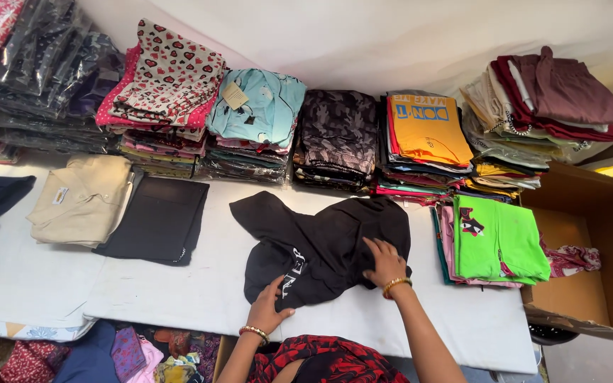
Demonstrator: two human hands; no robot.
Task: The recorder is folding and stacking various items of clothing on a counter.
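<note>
Nearest, red-and-black patterned sleeves and two wrists with gold bangles. Left hand (267, 306) resting at the near edge of a crumpled black garment (321, 248), fingers loosely curled on the cloth. Right hand (384, 264) pressed flat on top of it, fingers spread wide. Garment lying mid-way across the white table (179, 291). Left of it, a folded black piece (157, 218) and a beige shirt (83, 198); right, a bright green shirt (498, 237). Farthest, along the wall, stacks of folded clothes (335, 138).
</note>
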